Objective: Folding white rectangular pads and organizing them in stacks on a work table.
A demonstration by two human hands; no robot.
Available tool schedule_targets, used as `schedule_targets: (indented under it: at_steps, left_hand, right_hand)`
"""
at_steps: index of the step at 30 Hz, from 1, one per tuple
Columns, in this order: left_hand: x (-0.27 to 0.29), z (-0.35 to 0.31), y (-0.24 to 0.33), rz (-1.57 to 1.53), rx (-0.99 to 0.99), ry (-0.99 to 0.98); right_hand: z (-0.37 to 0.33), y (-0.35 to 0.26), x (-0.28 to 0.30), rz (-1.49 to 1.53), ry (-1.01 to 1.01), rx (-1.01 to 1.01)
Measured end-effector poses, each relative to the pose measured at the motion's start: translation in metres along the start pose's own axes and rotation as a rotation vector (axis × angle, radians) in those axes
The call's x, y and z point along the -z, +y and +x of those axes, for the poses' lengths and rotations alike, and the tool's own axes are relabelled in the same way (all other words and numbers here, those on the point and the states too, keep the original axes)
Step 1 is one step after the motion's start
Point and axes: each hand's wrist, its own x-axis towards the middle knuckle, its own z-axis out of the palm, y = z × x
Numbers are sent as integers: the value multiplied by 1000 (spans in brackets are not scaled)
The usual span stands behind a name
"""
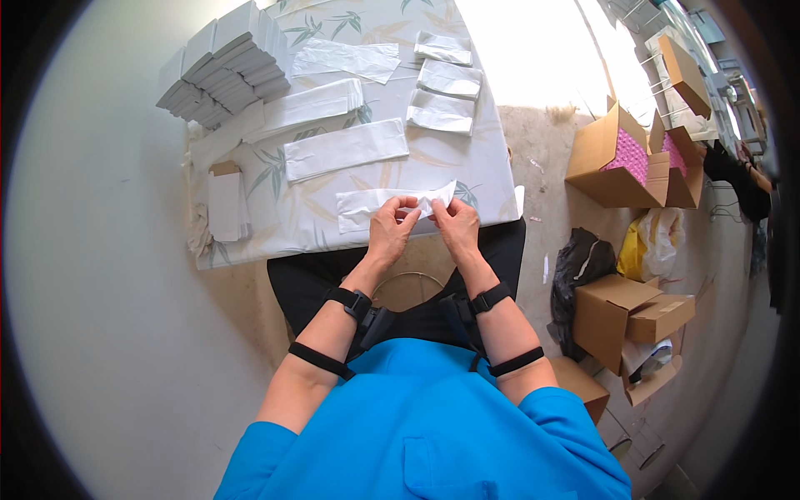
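A long, thin white sleeve (357,210) lies flat along the table's near edge, its right end lifted and crumpled. My left hand (390,230) pinches that end between thumb and fingers. Right beside it, my right hand (457,228) grips the raised corner. Whether the sleeve is paper or thin plastic I cannot tell. Just beyond my hands rests a flat pile of similar white sleeves (346,150), with another pile (312,110) behind it. Several shorter folded white bundles (442,112) form a column at the table's right side.
A patterned tablecloth (321,208) covers the table. Tall stacks of white flat boxes (221,67) stand at the far left, with a small batch of white cards (225,208) nearer. Rightward on the floor are cardboard boxes (596,158), pink bubble wrap (629,157) and a black bag (575,271).
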Motion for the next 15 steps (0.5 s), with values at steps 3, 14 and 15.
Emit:
schedule_targets:
  at_steps: [3, 14, 15]
  left_hand:
    - [-4, 1, -6, -48, 97, 7]
    - [-27, 11, 13, 111, 97, 135]
    - [-28, 13, 8, 92, 87, 130]
  right_hand:
    - [4, 14, 1, -37, 45, -91]
    - [-3, 6, -1, -177, 64, 220]
    - [-2, 4, 2, -179, 31, 206]
